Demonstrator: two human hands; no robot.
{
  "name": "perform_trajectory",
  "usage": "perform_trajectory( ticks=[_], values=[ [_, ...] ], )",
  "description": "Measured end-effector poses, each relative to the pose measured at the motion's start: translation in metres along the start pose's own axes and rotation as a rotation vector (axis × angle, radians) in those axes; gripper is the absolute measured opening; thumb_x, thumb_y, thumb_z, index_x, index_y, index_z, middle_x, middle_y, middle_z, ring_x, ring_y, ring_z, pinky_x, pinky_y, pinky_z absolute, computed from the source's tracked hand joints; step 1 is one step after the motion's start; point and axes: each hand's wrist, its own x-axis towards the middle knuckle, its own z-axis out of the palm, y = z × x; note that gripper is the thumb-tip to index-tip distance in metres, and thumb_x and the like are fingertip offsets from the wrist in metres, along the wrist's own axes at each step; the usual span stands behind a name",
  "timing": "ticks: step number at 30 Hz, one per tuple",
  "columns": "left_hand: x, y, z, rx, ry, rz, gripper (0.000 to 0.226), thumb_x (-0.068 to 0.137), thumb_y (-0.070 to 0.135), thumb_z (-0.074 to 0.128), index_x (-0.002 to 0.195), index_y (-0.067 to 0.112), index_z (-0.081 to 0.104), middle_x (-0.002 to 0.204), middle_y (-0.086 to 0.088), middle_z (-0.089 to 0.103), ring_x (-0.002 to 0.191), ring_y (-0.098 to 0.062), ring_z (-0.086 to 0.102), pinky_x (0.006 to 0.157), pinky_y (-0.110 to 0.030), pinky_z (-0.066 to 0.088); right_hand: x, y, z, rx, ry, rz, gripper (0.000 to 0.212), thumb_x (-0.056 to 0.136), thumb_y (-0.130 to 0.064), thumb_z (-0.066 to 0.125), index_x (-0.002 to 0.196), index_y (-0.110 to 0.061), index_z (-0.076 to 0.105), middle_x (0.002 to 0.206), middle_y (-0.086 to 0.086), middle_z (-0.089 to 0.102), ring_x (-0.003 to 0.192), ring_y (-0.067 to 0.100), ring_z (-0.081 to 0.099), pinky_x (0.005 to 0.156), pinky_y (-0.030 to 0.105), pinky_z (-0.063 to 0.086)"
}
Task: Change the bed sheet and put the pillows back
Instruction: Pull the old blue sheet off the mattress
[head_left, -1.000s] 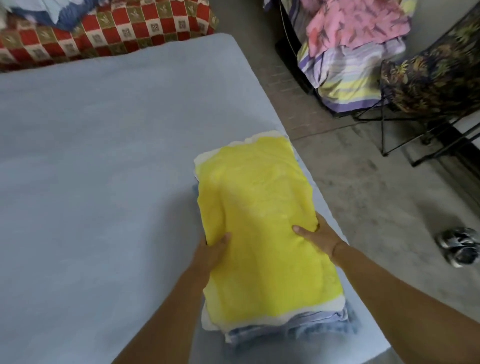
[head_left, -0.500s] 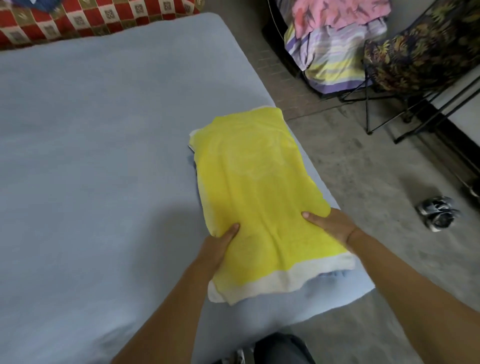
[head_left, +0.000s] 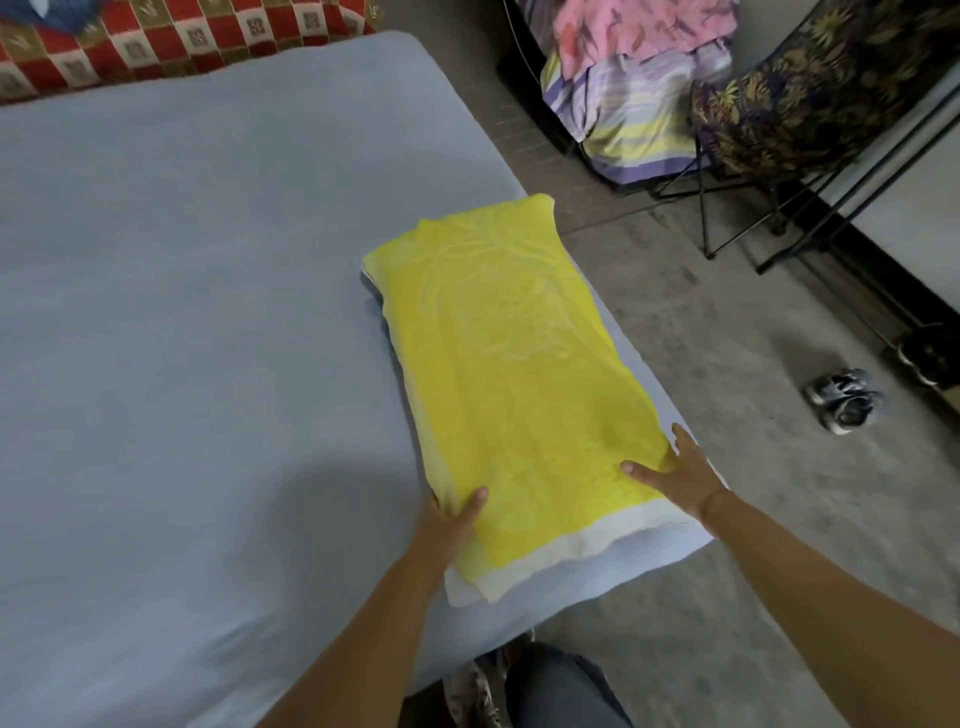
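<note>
**Helper:** How have you got it?

**Me:** My left hand clamps the pillow's left edge. The thumb is on top and the fingers are tucked out of sight down the side. The yellow-covered pillow lies flat on the bed's near right corner, at about four o'clock from the middle of the bed, with its far end pointing to eleven. My right hand lies spread on the right edge, fingers straight along the side and thumb on the yellow top, pressing rather than gripping.

**Helper:** Will it be awkward to handle?

**Me:** I'd guess not. It looks light and soft, and it should sag if I lift it by one end. The cover looks like loose towelling and may slide on the pillow, so I'd hold both long sides near the middle.

**Helper:** And what's around you?

**Me:** The pale blue sheet is on and smooth. A red checked blanket sits at eleven o'clock. Bare concrete floor runs along the right, so a slip there would dirty the cover. There's striped bedding piled at one o'clock, a floral folding chair at two, and a shoe at three.
</note>
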Motion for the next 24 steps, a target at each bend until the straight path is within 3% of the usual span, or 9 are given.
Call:
perform_trajectory(
  ticks=[2,4,5,6,7,8,11,19,24],
  values=[
    [-0.001,0.006,-0.005,-0.019,0.006,0.05,0.116,0.06,0.074,0.073,0.149,0.013,0.032,0.148,-0.008,0.044,0.13,-0.026,0.048,0.105,-0.043,0.042,-0.003,-0.01,0.002,-0.044,0.08,-0.056,0.118,0.064,-0.05,0.083,0.154,-0.02,0.013,0.158,0.008,0.017,0.145,0.029,0.019,0.114,0.052,0.025],
    [-0.002,0.012,-0.011,-0.029,0.043,0.074,0.099,0.065,0.064,0.076,0.136,0.002,0.046,0.132,-0.016,0.058,0.114,-0.026,0.06,0.087,-0.037,0.052,-0.004,-0.026,0.006,-0.041,0.138,-0.133,0.11,0.067,-0.044,0.083,0.153,-0.016,0.02,0.156,0.01,0.022,0.143,0.03,0.022,0.113,0.052,0.027],
    [-0.003,0.016,-0.015,-0.014,0.066,0.077,0.083,0.075,0.052,0.076,0.13,-0.004,0.048,0.124,-0.018,0.061,0.123,-0.032,0.052,0.078,-0.033,0.05,-0.005,-0.036,0.008,-0.038,0.154,-0.168,0.105,0.068,-0.042,0.083,0.151,-0.014,0.025,0.154,0.012,0.026,0.142,0.031,0.025,0.112,0.052,0.028],
    [-0.005,0.02,-0.019,-0.007,0.086,0.069,0.061,0.084,0.04,0.072,0.124,0.0,0.05,0.116,-0.011,0.061,0.11,-0.02,0.057,0.075,-0.024,0.047,-0.006,-0.046,0.011,-0.033,0.156,-0.205,0.1,0.069,-0.04,0.083,0.149,-0.013,0.029,0.152,0.012,0.03,0.14,0.031,0.027,0.111,0.051,0.03],
    [-0.006,0.022,-0.025,-0.003,0.097,0.058,0.053,0.088,0.035,0.068,0.128,0.006,0.048,0.119,-0.01,0.058,0.106,-0.014,0.047,0.081,-0.017,0.043,-0.008,-0.057,0.015,-0.009,0.142,-0.241,0.098,0.069,-0.039,0.083,0.148,-0.015,0.031,0.151,0.011,0.031,0.14,0.029,0.029,0.111,0.049,0.031],
    [-0.009,0.024,-0.031,-0.001,0.102,0.051,0.062,0.09,0.036,0.065,0.139,0.007,0.039,0.13,-0.012,0.053,0.125,-0.022,0.048,0.09,-0.018,0.038,-0.01,-0.068,0.021,0.024,0.116,-0.27,0.097,0.07,-0.038,0.083,0.149,-0.016,0.031,0.152,0.008,0.03,0.14,0.027,0.03,0.111,0.047,0.032],
    [-0.023,0.027,-0.055,-0.003,0.176,0.056,0.083,0.093,0.04,0.06,0.152,0.0,0.018,0.146,-0.016,0.042,0.135,-0.025,0.041,0.102,-0.026,0.029,-0.018,-0.104,0.043,0.088,0.019,-0.381,0.091,0.074,-0.031,0.081,0.148,-0.015,0.032,0.151,0.005,0.033,0.136,0.021,0.036,0.103,0.035,0.037],
    [-0.073,0.009,-0.146,-0.187,0.511,0.04,0.073,0.093,0.049,0.057,0.144,0.001,0.036,0.147,-0.016,0.044,0.135,-0.026,0.042,0.111,-0.031,0.029,-0.059,-0.192,0.134,0.02,-0.3,-0.565,0.078,0.078,-0.031,0.078,0.143,-0.019,0.037,0.134,0.004,0.046,0.121,0.019,0.046,0.09,0.029,0.041],
    [-0.123,-0.028,-0.195,-0.392,0.688,0.041,0.07,0.091,0.048,0.059,0.145,0.008,0.037,0.142,-0.01,0.047,0.131,-0.023,0.044,0.097,-0.026,0.031,-0.104,-0.227,0.199,-0.025,-0.478,-0.663,0.075,0.078,-0.023,0.079,0.14,-0.012,0.04,0.128,0.007,0.048,0.119,0.02,0.049,0.092,0.027,0.04]
  ],
)
